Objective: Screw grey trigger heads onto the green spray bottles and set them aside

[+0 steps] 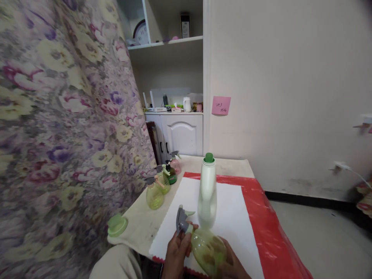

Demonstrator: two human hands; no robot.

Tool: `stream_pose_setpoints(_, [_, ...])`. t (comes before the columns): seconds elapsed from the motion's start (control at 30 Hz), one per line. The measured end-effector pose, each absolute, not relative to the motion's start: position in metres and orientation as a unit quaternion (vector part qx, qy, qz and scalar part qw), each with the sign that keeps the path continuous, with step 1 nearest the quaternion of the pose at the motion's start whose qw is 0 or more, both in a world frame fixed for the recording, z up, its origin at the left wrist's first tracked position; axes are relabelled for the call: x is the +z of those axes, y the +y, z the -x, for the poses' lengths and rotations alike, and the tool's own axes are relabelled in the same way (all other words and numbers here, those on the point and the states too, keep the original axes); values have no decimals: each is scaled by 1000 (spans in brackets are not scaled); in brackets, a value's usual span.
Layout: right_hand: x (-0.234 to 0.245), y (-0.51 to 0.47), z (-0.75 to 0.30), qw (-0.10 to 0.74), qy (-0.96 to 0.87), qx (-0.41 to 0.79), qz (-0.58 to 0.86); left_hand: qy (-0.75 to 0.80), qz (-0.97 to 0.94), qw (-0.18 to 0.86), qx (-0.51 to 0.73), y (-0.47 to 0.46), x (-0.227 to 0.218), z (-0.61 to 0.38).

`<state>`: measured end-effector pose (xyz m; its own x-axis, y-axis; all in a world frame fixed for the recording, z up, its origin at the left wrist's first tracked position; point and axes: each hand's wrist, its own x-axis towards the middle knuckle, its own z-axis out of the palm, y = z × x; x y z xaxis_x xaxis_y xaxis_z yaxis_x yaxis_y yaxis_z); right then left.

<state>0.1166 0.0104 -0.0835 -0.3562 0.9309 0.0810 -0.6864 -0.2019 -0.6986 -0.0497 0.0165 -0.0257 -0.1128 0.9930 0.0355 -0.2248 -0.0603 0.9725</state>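
Observation:
A see-through yellow-green spray bottle lies tilted on its side between my hands, low in the view. My left hand is closed around its neck, with fingers at the collar of the grey trigger head. Around the rounded body wraps my right hand, partly hidden behind the plastic. Just beyond them stands a tall pale green bottle, upright on a white sheet, its mouth showing a green spout. To the left, a light green cap rests at the table's edge.
Several bottles line the table's left side, among them a yellow-green spray bottle, a dark green pump bottle and a pink spray bottle. Red plastic sheeting lies under the white sheet. A floral curtain hangs at left.

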Motion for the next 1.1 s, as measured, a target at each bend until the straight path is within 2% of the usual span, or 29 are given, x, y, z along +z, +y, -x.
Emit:
stream_pose_setpoints(0.13, [-81, 10, -120, 526, -337, 757, 192, 453, -432, 505, 594, 14, -20, 50])
stream_pose_setpoints(0.3, [-60, 2, -125, 464, -322, 794, 226, 426, -472, 525, 565, 10, -13, 49])
stream_pose_setpoints(0.6, [-56, 1, -109, 456, -279, 811, 237, 450, -476, 504, 563, 11, -19, 52])
stream_pose_setpoints(0.77, [-79, 9, -113, 526, -293, 761, 242, 464, -480, 492, 560, 12, -22, 50])
stream_pose_setpoints(0.9, [-90, 13, -121, 520, -347, 737, 256, 459, -466, 497, 570, 13, -20, 47])
stream_pose_setpoints(1.1, [-84, 10, -124, 603, -405, 612, 312, 466, -432, 505, 584, 12, -2, 43])
